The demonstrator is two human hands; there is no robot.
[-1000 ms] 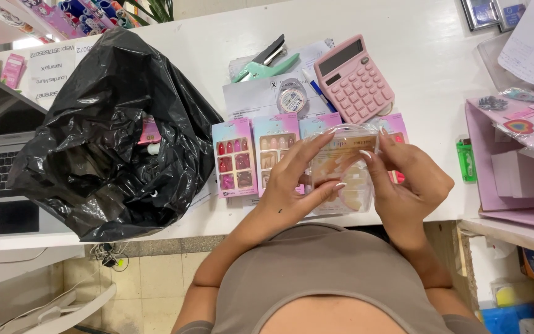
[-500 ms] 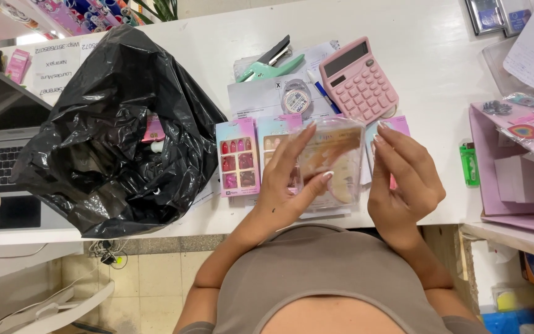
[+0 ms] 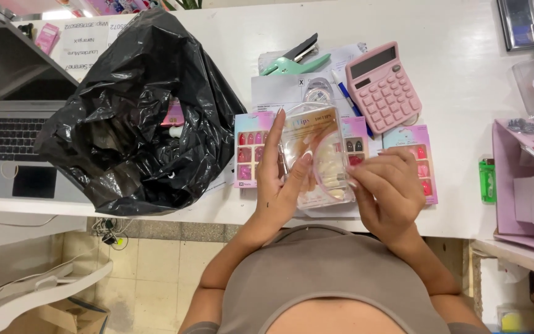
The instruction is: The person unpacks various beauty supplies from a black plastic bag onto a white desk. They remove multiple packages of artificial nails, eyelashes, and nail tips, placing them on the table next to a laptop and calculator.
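I hold a clear plastic box of pale false nail tips [image 3: 317, 151] upright above the white table's front edge [image 3: 217, 210]. My left hand [image 3: 277, 176] grips its left side with fingers stretched up along it. My right hand [image 3: 385, 188] pinches the box's lower right edge. Under the box lie flat packs of press-on nails: one with red nails [image 3: 250, 148] to the left, one [image 3: 355, 141] partly hidden behind the box, and one [image 3: 420, 154] beside my right hand.
A large black plastic bag [image 3: 137, 117] lies open on the left with small items inside. A laptop [image 3: 13, 148] sits at far left. A pink calculator [image 3: 382, 85], green stapler [image 3: 295, 60], papers and a green lighter [image 3: 487, 179] lie behind and right. A pink box [image 3: 526, 185] stands at right.
The clear box has been turned from lying flat between my hands to standing upright. My left hand moved up along its side; my right hand slid to its lower right edge.
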